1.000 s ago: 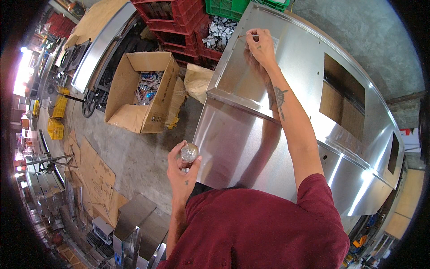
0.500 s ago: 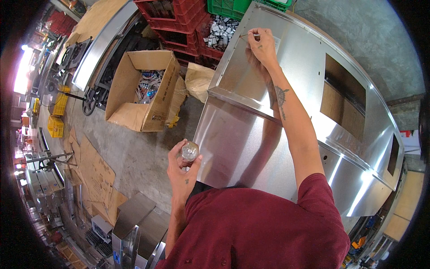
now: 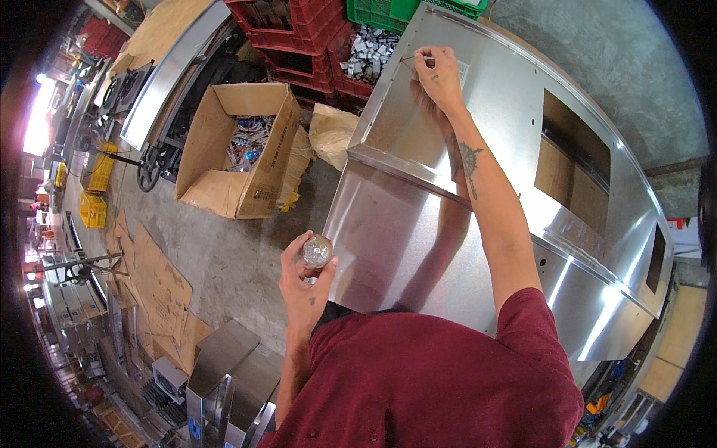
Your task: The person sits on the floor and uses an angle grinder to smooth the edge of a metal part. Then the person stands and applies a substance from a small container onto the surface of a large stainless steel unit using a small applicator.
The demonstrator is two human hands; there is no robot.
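My left hand (image 3: 302, 290) curls its fingers and thumb around a small round glass-like container (image 3: 317, 252), held beside the near left edge of a large shiny sheet-metal body (image 3: 396, 231). On the far part of that metal, my right hand (image 3: 439, 75) is closed in a pinch near the left edge. A thin stick-like piece (image 3: 406, 59) pokes out from its fingertips toward the edge; its kind is too small to make out. The right forearm stretches across the metal and is mirrored in it.
An open cardboard box (image 3: 258, 175) of small wired parts stands on the floor to the left. Red crates (image 3: 299, 33) and a green crate (image 3: 373, 13) are stacked beyond. The metal has a rectangular cutout (image 3: 571, 164). Flattened cardboard (image 3: 153, 280) lies further left.
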